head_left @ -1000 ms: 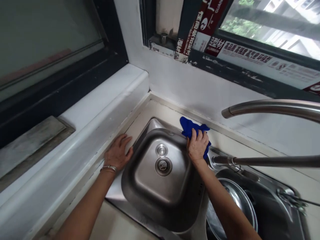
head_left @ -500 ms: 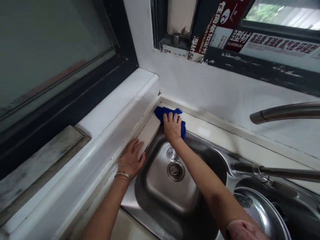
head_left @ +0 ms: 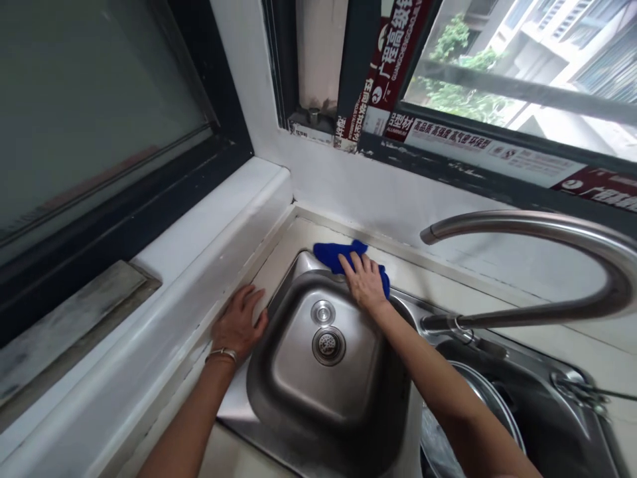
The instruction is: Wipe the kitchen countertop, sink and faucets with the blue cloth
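Note:
My right hand (head_left: pixel 365 282) presses on a blue cloth (head_left: pixel 329 256) at the back edge of the steel sink (head_left: pixel 318 392), its fingers spread over the cloth. The cloth lies partly on the sink rim and partly on the pale counter strip behind it. To the left, my left hand (head_left: pixel 239 322), with a bracelet at the wrist, rests with fingers apart on the counter beside the sink's left rim and holds nothing. The drain (head_left: pixel 328 345) shows in the bare basin between the arms.
A curved steel faucet (head_left: pixel 527 219) arches at the right. Below it, a metal bowl (head_left: pixel 442 438) sits in the second basin, partly behind my right forearm. A dark window frame (head_left: pixel 199 166) stands at the left, with a white ledge (head_left: pixel 209 232) under it.
My right hand and the cloth have moved right along the sink's back edge, away from the corner. My left hand remains on the left counter. The view has turned toward the right.

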`<state>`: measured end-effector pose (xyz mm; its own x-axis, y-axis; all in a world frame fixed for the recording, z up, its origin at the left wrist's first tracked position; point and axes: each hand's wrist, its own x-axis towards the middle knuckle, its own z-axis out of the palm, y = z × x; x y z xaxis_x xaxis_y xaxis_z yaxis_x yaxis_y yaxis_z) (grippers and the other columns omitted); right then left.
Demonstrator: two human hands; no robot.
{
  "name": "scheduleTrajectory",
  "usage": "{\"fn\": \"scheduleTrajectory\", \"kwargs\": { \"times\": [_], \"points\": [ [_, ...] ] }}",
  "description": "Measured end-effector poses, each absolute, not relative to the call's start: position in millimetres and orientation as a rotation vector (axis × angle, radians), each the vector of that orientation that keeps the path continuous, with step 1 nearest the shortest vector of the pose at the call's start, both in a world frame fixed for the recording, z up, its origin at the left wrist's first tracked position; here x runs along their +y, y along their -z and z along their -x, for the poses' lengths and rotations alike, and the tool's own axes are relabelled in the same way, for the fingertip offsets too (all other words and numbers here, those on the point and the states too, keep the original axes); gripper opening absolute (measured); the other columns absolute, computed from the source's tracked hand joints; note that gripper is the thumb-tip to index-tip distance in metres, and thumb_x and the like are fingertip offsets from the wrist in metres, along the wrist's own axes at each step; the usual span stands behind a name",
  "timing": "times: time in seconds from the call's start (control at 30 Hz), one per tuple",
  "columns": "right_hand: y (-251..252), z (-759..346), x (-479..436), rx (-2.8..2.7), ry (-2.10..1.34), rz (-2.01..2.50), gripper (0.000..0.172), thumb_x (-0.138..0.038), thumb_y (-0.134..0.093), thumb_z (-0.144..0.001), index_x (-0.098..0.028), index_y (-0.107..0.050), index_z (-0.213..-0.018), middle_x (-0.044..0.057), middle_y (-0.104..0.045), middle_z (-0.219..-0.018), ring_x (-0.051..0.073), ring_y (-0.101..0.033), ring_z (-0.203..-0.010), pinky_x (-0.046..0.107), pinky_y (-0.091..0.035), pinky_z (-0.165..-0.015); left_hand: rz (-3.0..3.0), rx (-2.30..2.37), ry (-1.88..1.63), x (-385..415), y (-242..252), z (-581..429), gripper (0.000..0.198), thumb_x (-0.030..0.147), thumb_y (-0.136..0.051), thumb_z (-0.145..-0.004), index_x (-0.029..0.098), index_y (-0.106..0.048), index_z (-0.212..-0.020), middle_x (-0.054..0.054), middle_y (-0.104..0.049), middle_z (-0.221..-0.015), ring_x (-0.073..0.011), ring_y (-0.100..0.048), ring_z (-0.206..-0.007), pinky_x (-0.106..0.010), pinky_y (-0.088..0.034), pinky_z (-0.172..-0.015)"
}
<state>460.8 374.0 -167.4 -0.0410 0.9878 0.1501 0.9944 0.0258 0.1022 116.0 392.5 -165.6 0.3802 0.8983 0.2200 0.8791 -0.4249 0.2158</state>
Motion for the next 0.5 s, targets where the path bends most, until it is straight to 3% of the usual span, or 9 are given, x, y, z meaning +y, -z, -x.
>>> {"fn": "scheduleTrajectory", "kwargs": {
  "times": [0.33,0.5],
  "points": [
    [176.1,-518.1,299.0,-1.930,0.482,2.465,0.051,-0.034,-0.055,-0.100,-0.020,-0.055,-0.149,0.021,-0.056,-0.136,0.035,-0.051,-0.108,0.048,-0.039,-0.090,-2.499,1.692,-0.400,389.9,160.6,-120.8,0.043,0.037,-0.047,-0.097,0.023,-0.060,-0.134,-0.012,-0.054,-0.146,-0.0280,-0.058,-0.130,-0.044,-0.061,-0.097],
    [175.0,-514.2,305.3,-1.981,0.512,2.515,0.050,-0.024,-0.048,-0.100,-0.015,-0.053,-0.150,0.022,-0.058,-0.125,0.033,-0.051,-0.100,0.047,-0.037,-0.086,-2.475,1.696,-0.418,388.5,161.8,-122.3,0.042,0.036,-0.050,-0.095,0.025,-0.061,-0.134,-0.010,-0.055,-0.146,-0.0275,-0.059,-0.128,-0.043,-0.061,-0.096]
  ]
}}
